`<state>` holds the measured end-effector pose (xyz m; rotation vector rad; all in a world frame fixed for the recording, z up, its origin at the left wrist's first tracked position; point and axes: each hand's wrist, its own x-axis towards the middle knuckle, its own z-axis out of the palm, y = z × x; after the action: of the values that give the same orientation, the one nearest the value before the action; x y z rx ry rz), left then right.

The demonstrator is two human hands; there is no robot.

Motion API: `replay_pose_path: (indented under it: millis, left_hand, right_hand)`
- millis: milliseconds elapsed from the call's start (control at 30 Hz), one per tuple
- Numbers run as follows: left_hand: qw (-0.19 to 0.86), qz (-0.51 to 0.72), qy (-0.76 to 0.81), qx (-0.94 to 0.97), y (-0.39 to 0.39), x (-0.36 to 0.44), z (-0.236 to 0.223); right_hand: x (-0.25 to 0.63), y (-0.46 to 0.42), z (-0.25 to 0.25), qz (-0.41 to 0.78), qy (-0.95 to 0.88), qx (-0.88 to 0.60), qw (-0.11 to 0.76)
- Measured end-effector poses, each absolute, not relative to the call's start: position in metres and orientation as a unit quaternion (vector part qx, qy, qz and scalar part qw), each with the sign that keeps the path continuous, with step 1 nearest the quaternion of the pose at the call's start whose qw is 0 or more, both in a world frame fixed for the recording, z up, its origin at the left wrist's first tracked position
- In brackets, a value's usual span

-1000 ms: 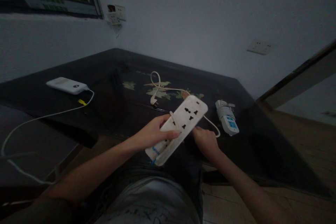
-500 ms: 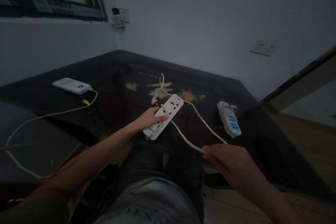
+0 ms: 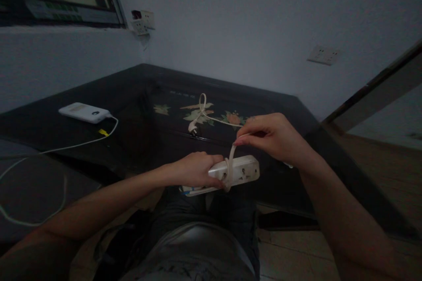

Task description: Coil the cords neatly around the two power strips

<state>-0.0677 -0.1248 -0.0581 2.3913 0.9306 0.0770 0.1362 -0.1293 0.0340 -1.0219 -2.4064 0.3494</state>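
My left hand [image 3: 198, 170] is closed around a white power strip [image 3: 244, 171], tilted over the near edge of the dark table. A white cord [image 3: 231, 164] is wrapped round the strip's middle. Pinched between thumb and fingers of my right hand [image 3: 263, 136] is that cord, pulled up above the strip. Past the hands, the cord's far part forms a small loop, and its plug [image 3: 193, 128] lies on the tabletop. My right hand and forearm cover the second power strip almost wholly.
On the left of the dark table [image 3: 138, 88] lies a white power bank [image 3: 85, 113] with a white cable and yellow tag [image 3: 103, 132] trailing off the edge. Wall sockets [image 3: 323, 55] are at the right, others [image 3: 143, 22] near the window.
My right hand has moved up and left with the cord, which now wraps the strip's middle. My left hand has turned the strip to lie more sideways and brought it nearer.
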Motion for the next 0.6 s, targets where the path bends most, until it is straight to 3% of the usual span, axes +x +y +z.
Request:
replay_pose_path:
  millis: [200,600]
  left_hand:
    - [0.16,-0.001,0.355,0.921,-0.137,-0.065,-0.051]
    - [0.253,0.015,0.319,0.913,-0.14,-0.057,-0.06]
  right_hand:
    - [0.145,-0.109,0.022,0.241,-0.842,-0.402,0.268]
    - [0.126,-0.106,0.012,0.283,-0.851,-0.37,0.244]
